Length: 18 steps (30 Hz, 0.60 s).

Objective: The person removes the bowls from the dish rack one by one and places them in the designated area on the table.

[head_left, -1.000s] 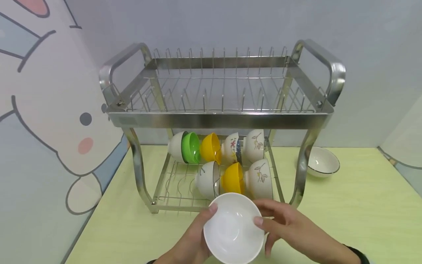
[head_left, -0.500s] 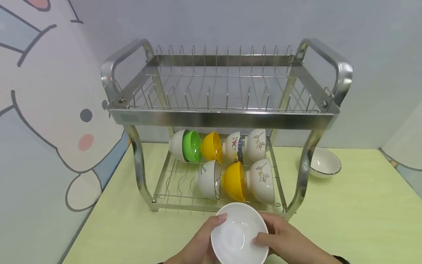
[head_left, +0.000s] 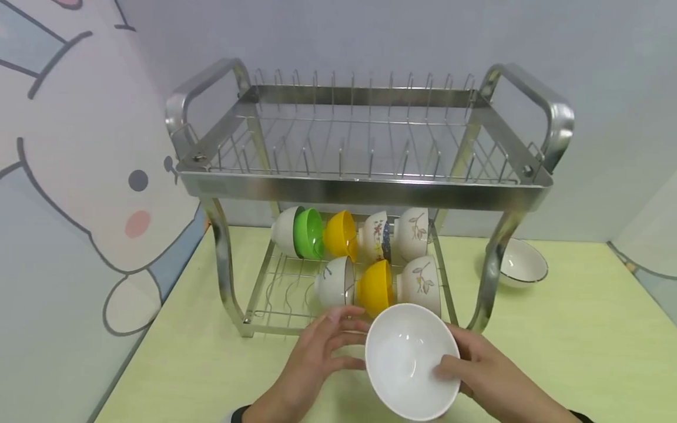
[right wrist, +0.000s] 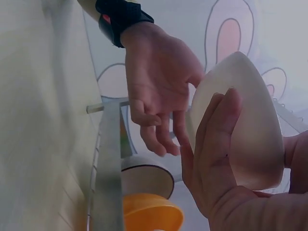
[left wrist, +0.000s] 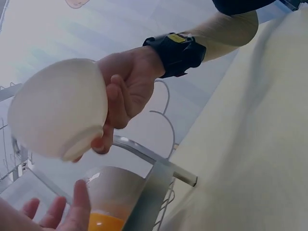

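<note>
A plain white bowl (head_left: 404,361) is held in front of the rack, its inside facing the head camera. My right hand (head_left: 483,370) grips it at the right, thumb inside the rim and fingers spread over the outside, as the right wrist view of the bowl (right wrist: 250,130) shows. Just left of the bowl, my left hand (head_left: 317,358) is apart from it, its fingers loosely spread and holding nothing. Behind both hands stands a two-tier metal dish rack (head_left: 365,191). In its lower tier, a yellow bowl (head_left: 375,288) and a flower-patterned white bowl (head_left: 421,285) stand tilted on edge.
A dark-rimmed white bowl (head_left: 335,285) and a green bowl (head_left: 308,234) also sit among several bowls in the lower tier. Another dark-rimmed bowl (head_left: 520,262) rests on the pale table (head_left: 571,352), right of the rack. The upper tier has upright wire dividers.
My left hand has let go of the white bowl and moved away to its left. The right hand holds the bowl alone, a little further right and higher.
</note>
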Available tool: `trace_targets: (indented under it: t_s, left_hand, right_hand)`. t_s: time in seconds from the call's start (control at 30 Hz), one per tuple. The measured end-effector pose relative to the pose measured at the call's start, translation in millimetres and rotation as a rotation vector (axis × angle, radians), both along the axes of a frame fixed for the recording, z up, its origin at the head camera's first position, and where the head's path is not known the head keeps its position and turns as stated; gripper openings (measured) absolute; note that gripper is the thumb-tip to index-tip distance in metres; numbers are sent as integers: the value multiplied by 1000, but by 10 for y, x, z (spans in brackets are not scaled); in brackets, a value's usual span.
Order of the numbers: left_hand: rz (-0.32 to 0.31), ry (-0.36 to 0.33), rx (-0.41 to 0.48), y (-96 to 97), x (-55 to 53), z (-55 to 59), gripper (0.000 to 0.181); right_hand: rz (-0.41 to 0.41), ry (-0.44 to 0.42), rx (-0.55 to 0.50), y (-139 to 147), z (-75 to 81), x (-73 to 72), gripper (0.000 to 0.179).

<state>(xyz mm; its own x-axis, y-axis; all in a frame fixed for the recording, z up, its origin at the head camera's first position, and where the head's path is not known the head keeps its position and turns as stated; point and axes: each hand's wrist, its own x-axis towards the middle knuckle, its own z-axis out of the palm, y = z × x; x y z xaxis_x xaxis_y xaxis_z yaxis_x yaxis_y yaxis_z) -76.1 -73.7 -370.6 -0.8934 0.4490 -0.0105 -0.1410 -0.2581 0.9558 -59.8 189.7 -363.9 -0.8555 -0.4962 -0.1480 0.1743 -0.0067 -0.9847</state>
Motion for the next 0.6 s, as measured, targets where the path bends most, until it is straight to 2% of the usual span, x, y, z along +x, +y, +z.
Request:
trace_targets:
  t_s: [0.23,0.33,0.43,0.6]
  left_hand:
    - [225,69,-30,-113,-92,59,35]
    - [291,96,-50,-143,-146,80,32]
    - [335,141,-92,-170,-198,85,31]
    - [372,254,-191,-217,-325,42,30]
  right_hand:
    - [35,55,-174,284,136,-7,45]
    - [12,63,-181,416,204,2,44]
    - [-20,66,-169,545,273,13,45]
    - [-71,125,-152,761,344,21,43]
